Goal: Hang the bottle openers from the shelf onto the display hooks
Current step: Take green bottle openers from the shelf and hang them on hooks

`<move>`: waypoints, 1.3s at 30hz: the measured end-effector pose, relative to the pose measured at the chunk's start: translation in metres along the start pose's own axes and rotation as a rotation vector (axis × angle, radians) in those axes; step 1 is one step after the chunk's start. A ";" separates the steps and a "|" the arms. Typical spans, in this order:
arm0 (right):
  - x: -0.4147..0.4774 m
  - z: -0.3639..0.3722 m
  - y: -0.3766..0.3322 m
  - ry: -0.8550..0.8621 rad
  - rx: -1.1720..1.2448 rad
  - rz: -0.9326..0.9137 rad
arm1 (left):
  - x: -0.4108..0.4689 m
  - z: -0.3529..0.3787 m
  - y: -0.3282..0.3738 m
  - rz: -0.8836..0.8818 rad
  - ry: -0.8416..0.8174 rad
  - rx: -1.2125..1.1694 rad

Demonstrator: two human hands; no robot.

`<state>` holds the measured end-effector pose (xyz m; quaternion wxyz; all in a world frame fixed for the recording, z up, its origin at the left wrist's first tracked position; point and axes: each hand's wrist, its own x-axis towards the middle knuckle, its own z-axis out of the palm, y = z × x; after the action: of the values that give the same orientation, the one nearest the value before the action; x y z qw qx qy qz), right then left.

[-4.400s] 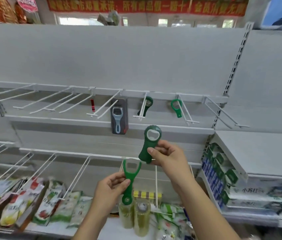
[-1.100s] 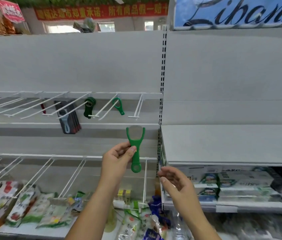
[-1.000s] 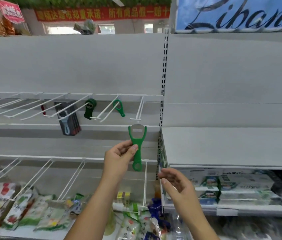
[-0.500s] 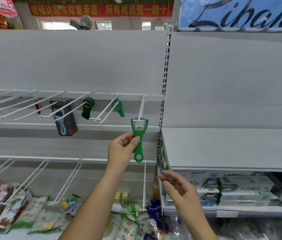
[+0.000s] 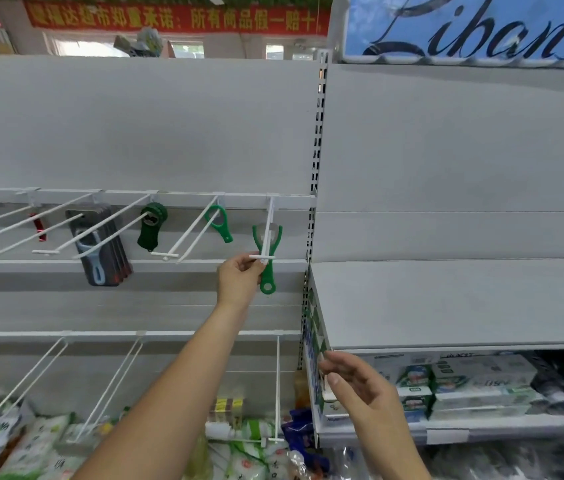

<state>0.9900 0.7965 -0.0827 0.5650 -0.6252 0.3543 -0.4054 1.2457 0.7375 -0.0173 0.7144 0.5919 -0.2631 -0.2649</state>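
Note:
My left hand (image 5: 239,279) pinches the handle of a green Y-shaped bottle opener (image 5: 267,258), whose metal head is threaded over the rightmost white display hook (image 5: 266,233) of the upper rail. Two more openers hang on hooks to the left: a dark green round-headed opener (image 5: 151,226) and a light green loop opener (image 5: 219,223). My right hand (image 5: 360,386) hovers lower right with loosely curled fingers, holding nothing.
A grey and blue opener on dark cards (image 5: 100,247) and a small red item (image 5: 39,227) hang further left. Bare white hooks line both rails. A grey shelf (image 5: 447,299) juts out at right, with boxed goods (image 5: 464,382) beneath. Snack packets (image 5: 14,441) lie below.
My left hand has raised the green Y-shaped opener from chest height up to the rightmost hook and slid its head over the wire. My right hand stayed low and empty.

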 end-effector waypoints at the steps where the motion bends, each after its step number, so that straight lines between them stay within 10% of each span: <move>1: 0.002 -0.002 0.000 0.011 0.004 0.000 | 0.011 0.002 -0.003 -0.006 0.008 0.010; 19: 0.024 -0.019 -0.008 0.105 -0.001 -0.014 | 0.120 0.025 -0.031 -0.069 0.021 0.097; 24: 0.021 -0.017 -0.015 0.104 0.035 -0.025 | 0.057 0.007 -0.023 0.031 0.069 0.219; 39: -0.025 -0.044 -0.056 0.229 0.071 -0.218 | -0.172 -0.018 -0.002 0.217 -0.467 0.059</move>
<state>0.9388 0.8062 -0.0285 0.4952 -0.5894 0.3319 -0.5452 1.1344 0.8684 -0.0329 0.6411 0.5035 -0.4902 -0.3084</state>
